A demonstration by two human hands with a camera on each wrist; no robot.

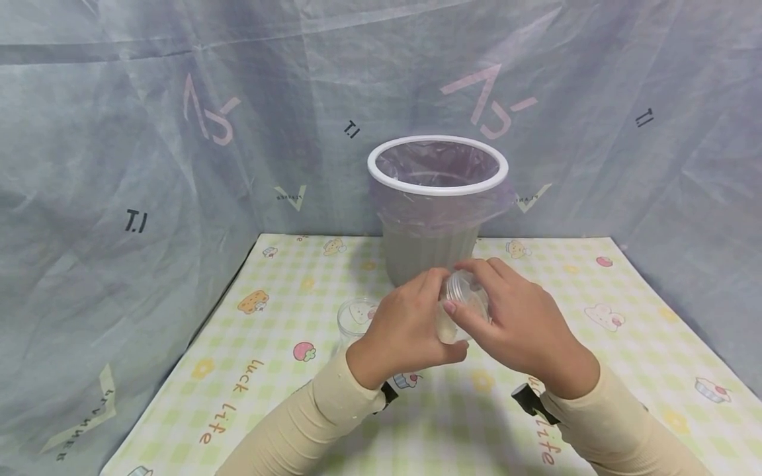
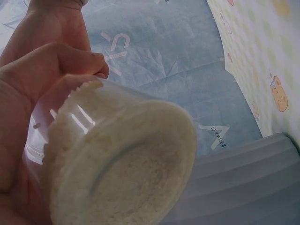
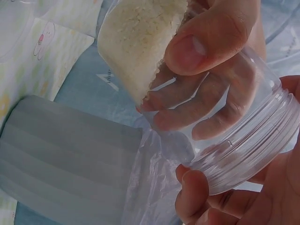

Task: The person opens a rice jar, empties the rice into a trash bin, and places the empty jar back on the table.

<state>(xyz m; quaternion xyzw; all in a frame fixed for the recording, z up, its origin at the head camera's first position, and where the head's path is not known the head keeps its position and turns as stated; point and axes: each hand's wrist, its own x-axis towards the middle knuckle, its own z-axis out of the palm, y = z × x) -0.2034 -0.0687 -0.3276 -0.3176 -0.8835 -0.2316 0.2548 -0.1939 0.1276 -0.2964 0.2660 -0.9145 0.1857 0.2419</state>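
Note:
A clear plastic jar (image 1: 445, 325) of rice is held up in front of the bin, tilted in both hands. My left hand (image 1: 411, 324) wraps round its body, the thumb on one side and the fingers behind. In the left wrist view the rice (image 2: 126, 178) lies packed against the jar's base. My right hand (image 1: 520, 317) grips the jar's threaded mouth end (image 3: 248, 145), fingertips along the rim. I cannot tell whether a clear lid is on that end. Another clear container (image 1: 351, 317) stands on the table, partly hidden behind my left hand.
A grey bin (image 1: 428, 254) with a white rim ring (image 1: 437, 191) and a thin purplish bag (image 1: 443, 215) stands at the back of the table, just beyond my hands. A checked, printed cloth (image 1: 286, 390) covers the table. Grey-blue fabric (image 1: 297, 86) hangs behind and at both sides.

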